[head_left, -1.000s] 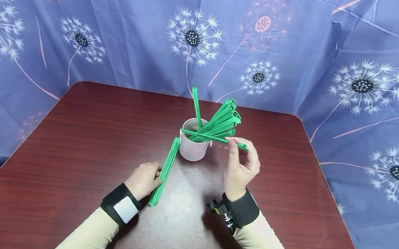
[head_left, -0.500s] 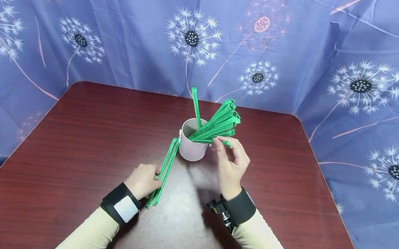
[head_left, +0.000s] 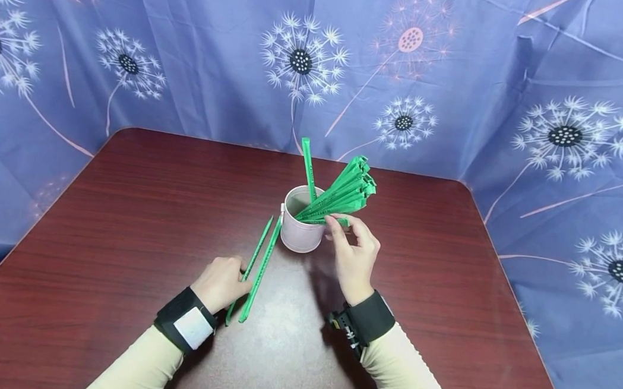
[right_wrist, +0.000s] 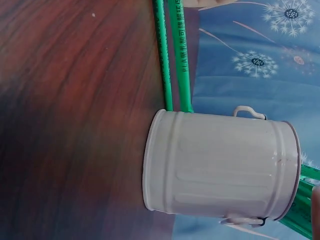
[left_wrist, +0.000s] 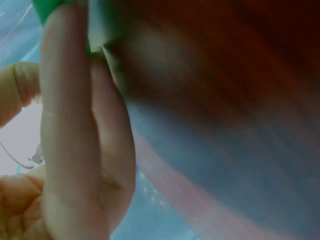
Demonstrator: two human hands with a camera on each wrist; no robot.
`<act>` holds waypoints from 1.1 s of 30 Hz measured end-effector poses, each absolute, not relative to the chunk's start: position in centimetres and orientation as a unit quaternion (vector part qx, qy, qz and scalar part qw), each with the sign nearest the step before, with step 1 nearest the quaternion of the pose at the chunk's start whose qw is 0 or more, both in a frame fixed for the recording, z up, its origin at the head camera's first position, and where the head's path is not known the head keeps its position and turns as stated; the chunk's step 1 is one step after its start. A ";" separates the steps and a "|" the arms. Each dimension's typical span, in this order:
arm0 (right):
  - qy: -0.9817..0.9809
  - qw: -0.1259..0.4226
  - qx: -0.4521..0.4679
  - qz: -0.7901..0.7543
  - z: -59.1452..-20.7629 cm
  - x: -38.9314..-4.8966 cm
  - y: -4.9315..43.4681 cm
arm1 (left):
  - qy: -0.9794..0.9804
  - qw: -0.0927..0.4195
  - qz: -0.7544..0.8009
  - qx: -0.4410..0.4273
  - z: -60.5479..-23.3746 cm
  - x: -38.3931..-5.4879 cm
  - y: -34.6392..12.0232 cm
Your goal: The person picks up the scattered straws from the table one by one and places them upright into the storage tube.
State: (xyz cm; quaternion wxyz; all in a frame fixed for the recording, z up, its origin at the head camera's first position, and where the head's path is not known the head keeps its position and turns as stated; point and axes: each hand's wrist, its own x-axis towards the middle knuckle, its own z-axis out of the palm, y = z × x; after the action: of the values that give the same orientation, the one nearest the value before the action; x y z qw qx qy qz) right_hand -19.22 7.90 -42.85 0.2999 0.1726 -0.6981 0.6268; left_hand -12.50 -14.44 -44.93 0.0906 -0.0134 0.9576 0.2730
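A small pale pinkish-white bucket (head_left: 301,235) with side handles stands upright on the table. Its bundle of green paper-wrapped straws (head_left: 344,190) leans right, while one lone straw (head_left: 309,169) leans at the back. My right hand (head_left: 355,253) pinches the outer end of a straw (head_left: 344,222) whose other end is inside the bucket mouth. Left of the bucket, my left hand (head_left: 221,284) pinches a green straw (head_left: 257,252). Another straw (head_left: 264,263) lies alongside it; in the right wrist view, printed lettering shows on the pinched straw (right_wrist: 181,55).
The dark red wood-grain table (head_left: 144,208) reaches back to a blue dandelion-print cloth (head_left: 218,64), which hangs behind it and on both sides. Each wrist wears a black band (head_left: 186,318). The left wrist view is mostly blurred.
My right hand has moved left, bringing its straw from across the bucket rim into the mouth. At my left hand, the two straws have spread apart, and the pinched one has turned edge-on.
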 end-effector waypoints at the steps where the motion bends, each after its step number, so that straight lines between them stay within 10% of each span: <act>1: -0.697 0.295 0.169 0.631 -42.8 -19.2 7.9 | 0.958 0.089 0.273 -0.012 -44.9 -12.5 -14.5; 22: -0.650 0.281 0.124 0.696 -42.1 -18.7 7.7 | 0.947 0.044 0.319 -0.001 -44.3 -12.1 -14.4; 33: -0.660 0.209 0.204 0.692 -40.1 -17.2 6.5 | 0.913 -0.066 0.388 0.104 -43.2 -11.9 -13.5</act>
State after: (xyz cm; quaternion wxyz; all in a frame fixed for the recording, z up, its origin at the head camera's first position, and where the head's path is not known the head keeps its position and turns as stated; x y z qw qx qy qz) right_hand -17.16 6.48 -40.15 0.2089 0.2037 -0.6602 0.6922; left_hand -11.92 -13.54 -43.21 -0.0658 0.1043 0.9134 0.3879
